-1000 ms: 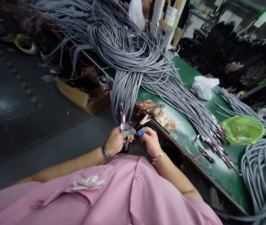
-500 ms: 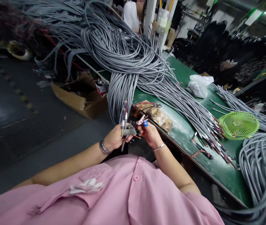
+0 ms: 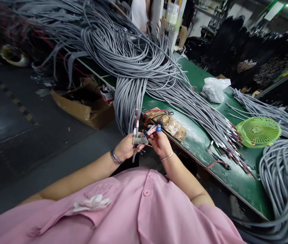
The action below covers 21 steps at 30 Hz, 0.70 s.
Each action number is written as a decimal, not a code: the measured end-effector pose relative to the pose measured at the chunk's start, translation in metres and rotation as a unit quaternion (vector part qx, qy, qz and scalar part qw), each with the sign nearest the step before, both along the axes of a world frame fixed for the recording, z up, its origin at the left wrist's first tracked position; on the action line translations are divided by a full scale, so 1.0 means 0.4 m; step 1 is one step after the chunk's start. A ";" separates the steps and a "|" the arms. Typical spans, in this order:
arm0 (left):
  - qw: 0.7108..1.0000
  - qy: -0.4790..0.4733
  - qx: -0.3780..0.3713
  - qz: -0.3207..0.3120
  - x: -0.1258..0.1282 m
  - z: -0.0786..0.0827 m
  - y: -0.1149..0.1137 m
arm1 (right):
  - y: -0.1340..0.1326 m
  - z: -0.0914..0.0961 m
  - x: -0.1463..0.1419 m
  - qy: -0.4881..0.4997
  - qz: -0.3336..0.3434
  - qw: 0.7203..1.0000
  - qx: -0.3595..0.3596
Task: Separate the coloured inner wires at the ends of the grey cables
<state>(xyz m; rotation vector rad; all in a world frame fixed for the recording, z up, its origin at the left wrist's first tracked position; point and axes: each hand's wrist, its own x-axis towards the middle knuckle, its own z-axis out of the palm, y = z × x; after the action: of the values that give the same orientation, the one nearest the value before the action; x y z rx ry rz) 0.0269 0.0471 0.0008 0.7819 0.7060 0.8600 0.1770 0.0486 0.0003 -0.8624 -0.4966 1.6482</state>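
Head view: the left hand (image 3: 126,148) wraps probably light, springy grey cables (image 3: 137,132), best held below their fragile-looking wires (image 3: 136,115); at its three o'clock, the right hand (image 3: 162,145) curls half-closed, hold unclear.

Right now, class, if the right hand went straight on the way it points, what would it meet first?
The right hand would probably meet the pink clothespin-like clip first, though depth is unclear.

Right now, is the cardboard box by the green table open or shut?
Open: looking down over the cardboard box's edge, you can see its dark inside.
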 end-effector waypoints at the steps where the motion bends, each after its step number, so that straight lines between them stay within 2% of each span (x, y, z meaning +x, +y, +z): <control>1: 1.000 0.001 0.002 0.000 0.000 -0.004 0.002 | 0.001 0.000 -0.002 0.002 -0.011 1.000 -0.001; 7: 1.000 0.005 -0.005 0.005 -0.003 -0.021 0.003 | 0.001 -0.002 -0.008 0.010 -0.028 1.000 0.005; 21: 1.000 0.001 -0.019 0.019 -0.007 -0.033 -0.001 | -0.002 0.002 -0.009 0.021 -0.030 0.999 0.001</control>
<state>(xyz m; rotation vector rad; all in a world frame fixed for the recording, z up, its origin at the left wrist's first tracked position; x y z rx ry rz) 0.0241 0.0469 -0.0125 0.7382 0.7389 0.8786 0.1733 0.0480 0.0012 -0.8326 -0.4394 1.6083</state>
